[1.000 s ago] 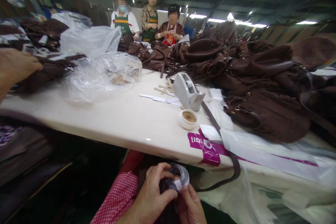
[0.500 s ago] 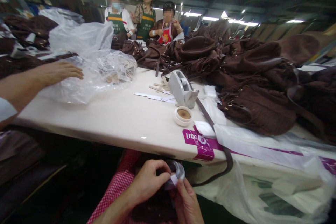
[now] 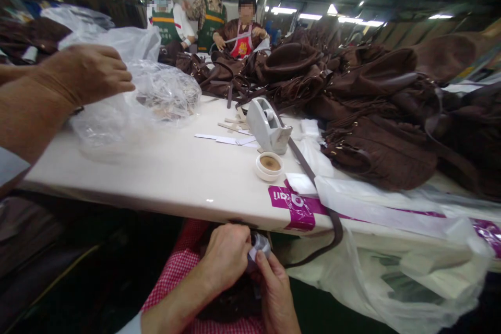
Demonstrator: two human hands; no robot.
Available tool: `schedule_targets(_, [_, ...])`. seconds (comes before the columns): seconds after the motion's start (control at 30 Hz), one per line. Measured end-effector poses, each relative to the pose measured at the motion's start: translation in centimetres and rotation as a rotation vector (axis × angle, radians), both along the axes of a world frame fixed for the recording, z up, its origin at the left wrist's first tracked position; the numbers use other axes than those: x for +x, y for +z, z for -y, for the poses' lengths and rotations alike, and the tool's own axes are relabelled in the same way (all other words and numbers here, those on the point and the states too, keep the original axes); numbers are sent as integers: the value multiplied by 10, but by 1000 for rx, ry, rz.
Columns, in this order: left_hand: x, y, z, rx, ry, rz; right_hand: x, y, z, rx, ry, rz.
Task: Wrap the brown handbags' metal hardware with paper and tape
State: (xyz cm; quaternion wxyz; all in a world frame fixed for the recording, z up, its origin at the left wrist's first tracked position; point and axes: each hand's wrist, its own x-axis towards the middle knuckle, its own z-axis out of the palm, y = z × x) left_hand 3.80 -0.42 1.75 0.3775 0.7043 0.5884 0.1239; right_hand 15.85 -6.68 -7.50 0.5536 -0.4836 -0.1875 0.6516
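In the head view, my left hand (image 3: pixel 229 250) is closed at the bottom centre, its fingers curled against a small loop of clear plastic wrap (image 3: pixel 261 243). My right hand (image 3: pixel 277 287) grips the same loop from the other side, thumb pressed on a small white piece (image 3: pixel 252 253). Both hands are over my lap, just below the table edge. Dark brown material (image 3: pixel 230 300) lies beneath them on a red checked cloth (image 3: pixel 174 276). What the plastic encloses is hard to make out.
On the white table (image 3: pixel 156 180) are a grey tape dispenser (image 3: pixel 266 128), a round white tub (image 3: pixel 269 165), paper strips and piled brown bags (image 3: pixel 383 151). Another person's hand (image 3: pixel 88 75) is at left by a clear plastic bag (image 3: pixel 164 88). Several people stand behind.
My left hand has turned and curled more tightly at the plastic loop. The other person's hand at left has risen and closed its fingers. The view has shifted slightly.
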Motion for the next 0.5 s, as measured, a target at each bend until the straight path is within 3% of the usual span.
schedule_targets(0.07, [4, 11, 8, 85, -60, -159, -4, 7, -1, -22, -23, -25])
schedule_targets(0.13, [7, 10, 20, 96, -68, -164, -6, 10, -2, -55, -57, -16])
schedule_targets(0.2, [9, -5, 34, 123, -67, -38, -8, 10, -5, -73, -106, -10])
schedule_targets(0.37, [12, -68, 56, 290, -126, 232, -9, 5, -13, -106, -195, -232])
schedule_targets(0.43, [9, -75, 54, 270, -119, 310, -7, 4, -16, -130, -222, -333])
schedule_targets(0.5, [1, -64, 48, 169, -123, 417, -3, 5, -16, -118, -218, -374])
